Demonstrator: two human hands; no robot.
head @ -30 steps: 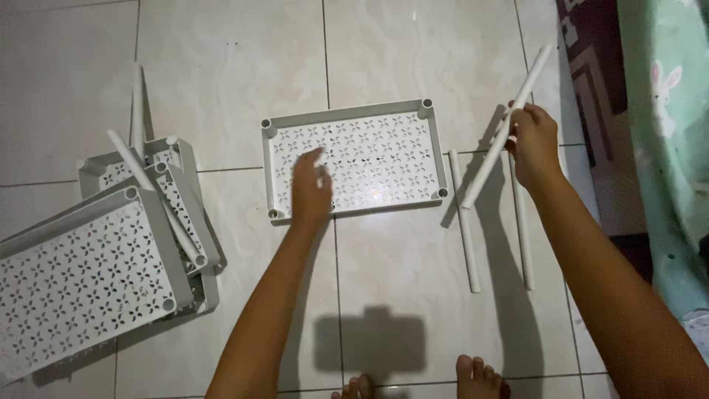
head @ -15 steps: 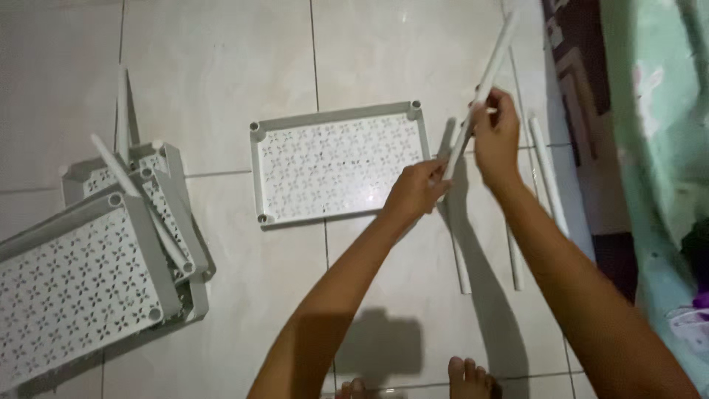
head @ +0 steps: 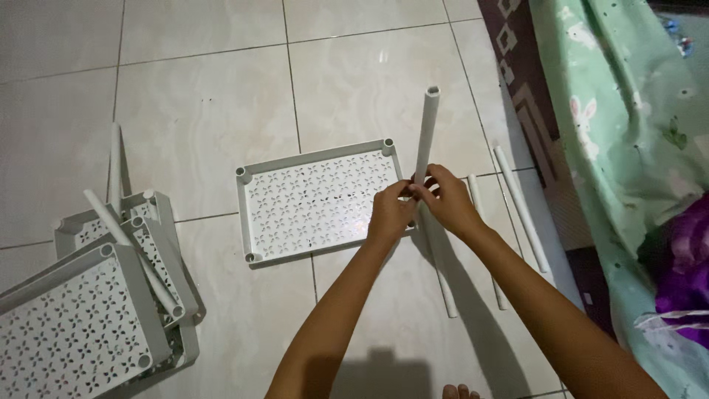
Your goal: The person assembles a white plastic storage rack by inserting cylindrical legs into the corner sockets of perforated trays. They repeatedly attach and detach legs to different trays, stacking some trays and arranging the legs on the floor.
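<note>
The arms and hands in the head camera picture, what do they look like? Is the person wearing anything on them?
Both arms are bare all the way up to the edge of the picture: no sleeves, gloves, watch or bracelet show. The left hand and right hand show no rings that I can see. The forearms are long and slim, and the fingernails look short and plain.

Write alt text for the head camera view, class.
Both hands, left hand and right hand, grip an upright white tube at a corner of a perforated white tray on the tiled floor. More tubes lie right; stacked trays left.
</note>
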